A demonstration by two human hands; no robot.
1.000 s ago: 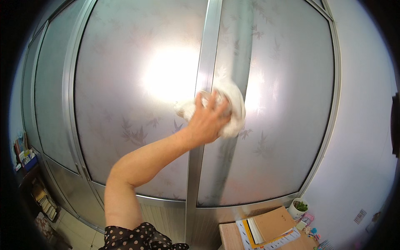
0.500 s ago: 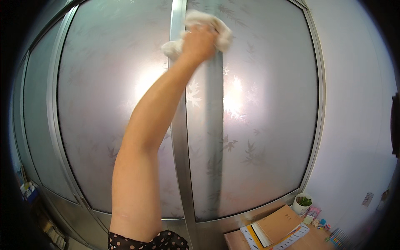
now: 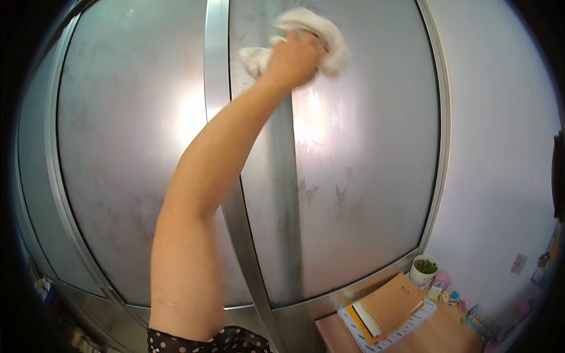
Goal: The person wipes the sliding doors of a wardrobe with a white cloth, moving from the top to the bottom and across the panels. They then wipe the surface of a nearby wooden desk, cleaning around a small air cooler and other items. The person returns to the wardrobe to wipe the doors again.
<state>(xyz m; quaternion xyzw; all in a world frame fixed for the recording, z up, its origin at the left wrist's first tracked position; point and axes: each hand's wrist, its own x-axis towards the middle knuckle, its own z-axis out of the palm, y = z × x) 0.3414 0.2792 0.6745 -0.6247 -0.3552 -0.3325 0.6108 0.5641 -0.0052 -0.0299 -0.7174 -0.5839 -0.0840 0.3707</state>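
High on the frosted glass door, my left hand [image 3: 296, 60] is closed around a white cloth [image 3: 333, 44]. The cloth bunches above the knuckles, and a loose part of it hangs out to the left of the wrist. Both lie against the upper part of the right glass pane [image 3: 376, 129], just right of the metal upright [image 3: 219, 53]. The fingertips are partly hidden in the cloth and slightly blurred. My left arm reaches up from the lower edge, with a dark dotted sleeve [image 3: 206, 341] at its base. My right hand is out of view.
At the lower right stands a wooden desk [image 3: 426, 332] with a brown folder [image 3: 393, 303] lying on papers. A white potted plant [image 3: 422, 270], small trinkets and a rack of colourful pens [image 3: 481, 319] are near the white wall [image 3: 494, 147]. More glass panels run along the left.
My left hand and the cloth have moved right, from across the metal upright onto the right pane. The view has shifted, so the door's upright now appears farther left.
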